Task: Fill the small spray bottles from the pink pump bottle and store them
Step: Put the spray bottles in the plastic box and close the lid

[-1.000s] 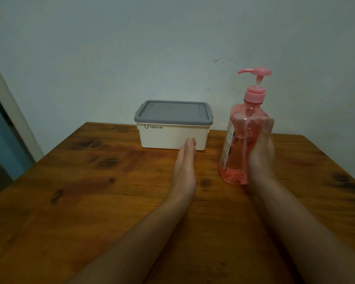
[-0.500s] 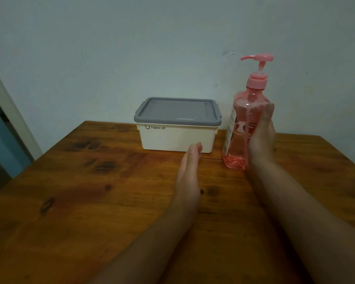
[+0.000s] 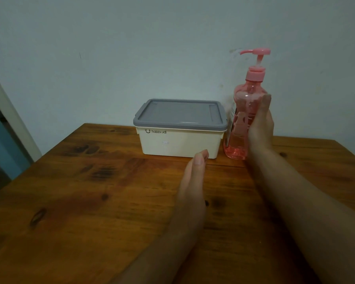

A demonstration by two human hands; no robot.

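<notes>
The pink pump bottle (image 3: 242,119) stands upright on the wooden table, right beside the cream storage box (image 3: 178,142), whose grey lid is closed. My right hand (image 3: 260,128) wraps the bottle's right side and grips it. My left hand (image 3: 193,181) rests edge-on on the table in front of the box, fingers straight and together, holding nothing, its fingertips just short of the box's front wall. No small spray bottles are in view.
The wooden table (image 3: 80,201) meets a pale wall at the back. A door frame (image 3: 10,119) runs along the left edge. The table's right rear corner shows at far right.
My right hand has slid the pink bottle away from me to stand next to the box. My left hand has crept forward toward the box.
</notes>
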